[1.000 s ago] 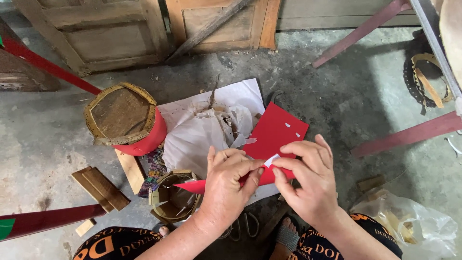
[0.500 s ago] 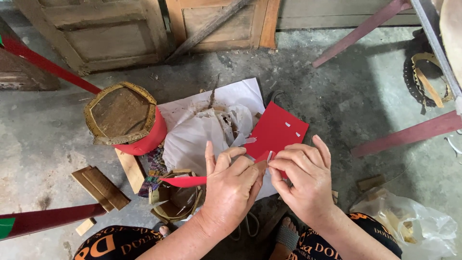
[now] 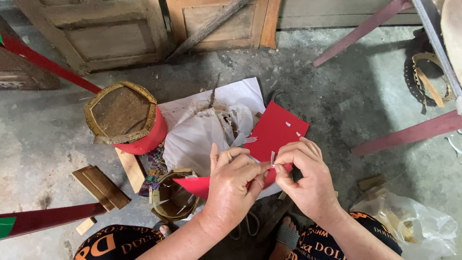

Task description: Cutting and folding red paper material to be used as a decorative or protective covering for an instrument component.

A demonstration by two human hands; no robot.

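My left hand (image 3: pixel 234 185) and my right hand (image 3: pixel 304 178) meet over a red paper strip (image 3: pixel 195 185) whose pointed end sticks out to the left. Both hands pinch the strip; my right fingertips also grip a small white tab (image 3: pixel 272 158) on it. Behind my hands a red sheet (image 3: pixel 273 131) with small white bits on it lies on the floor, partly over crumpled white paper (image 3: pixel 197 135). Below my left hand stands a small woven bamboo ring (image 3: pixel 171 198).
A bamboo cylinder wrapped in red (image 3: pixel 126 118) stands at left. Wooden slats (image 3: pixel 100 185) lie near a dark red pole (image 3: pixel 50 216). Scissors (image 3: pixel 245 225) lie between my knees. A plastic bag (image 3: pixel 414 224) is at right, wooden doors (image 3: pixel 110 33) behind, and red frame bars (image 3: pixel 409 134) at right.
My hands have drawn closer together on the strip. The strip's pointed end now sticks out further left, and my right fingers have lifted the white tab.
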